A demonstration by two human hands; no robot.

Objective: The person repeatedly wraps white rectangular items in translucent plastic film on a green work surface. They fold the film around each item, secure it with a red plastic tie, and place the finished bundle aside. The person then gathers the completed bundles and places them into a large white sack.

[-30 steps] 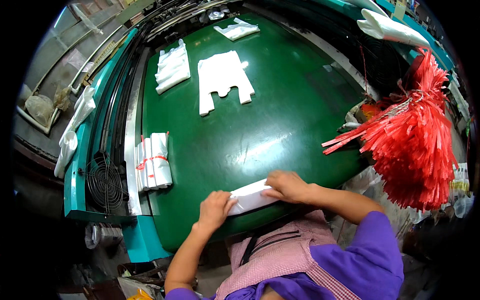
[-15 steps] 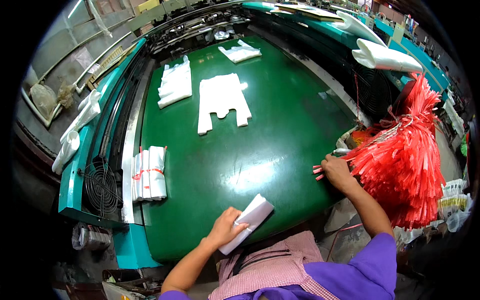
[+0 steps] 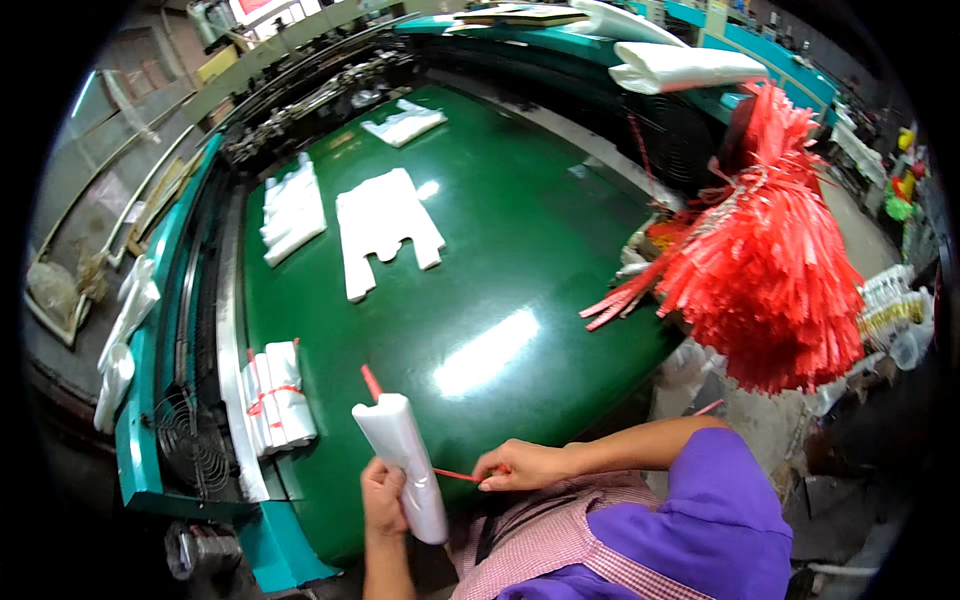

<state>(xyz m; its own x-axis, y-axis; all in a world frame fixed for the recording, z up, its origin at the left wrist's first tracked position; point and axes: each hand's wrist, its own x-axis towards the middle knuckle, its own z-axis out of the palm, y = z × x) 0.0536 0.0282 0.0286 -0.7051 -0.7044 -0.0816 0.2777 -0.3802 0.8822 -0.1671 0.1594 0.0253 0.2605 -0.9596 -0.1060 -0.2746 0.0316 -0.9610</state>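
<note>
From the head camera, looking down over the near edge of the green bench [image 3: 500, 260]: the left hand [image 3: 383, 497] is closed around the lower part of a folded bundle of white plastic bags [image 3: 405, 462], gripping it upright and a little tilted, so that its top leans out over the near edge of the bench. The right hand [image 3: 520, 465] sits just beside it, fingers pinched shut on a thin red strip [image 3: 452, 474] that runs from the fingertips across to the bundle; a short red end [image 3: 371, 381] also sticks up behind the bundle's top.

On the bench near its left edge lies a tied stack of white bags [image 3: 280, 408], bound with a red band. Further up the left side rests another white pile [image 3: 292, 208], and toward the middle a flat stack of vest-shaped bags [image 3: 385, 228] is spread out. A smaller white stack [image 3: 405, 122] lies near the far edge.

Off the right edge of the bench hangs a thick bunch of red strips [image 3: 775, 270], well apart from both hands. A fan grille [image 3: 185, 440] shows in the teal frame below the left edge.
</note>
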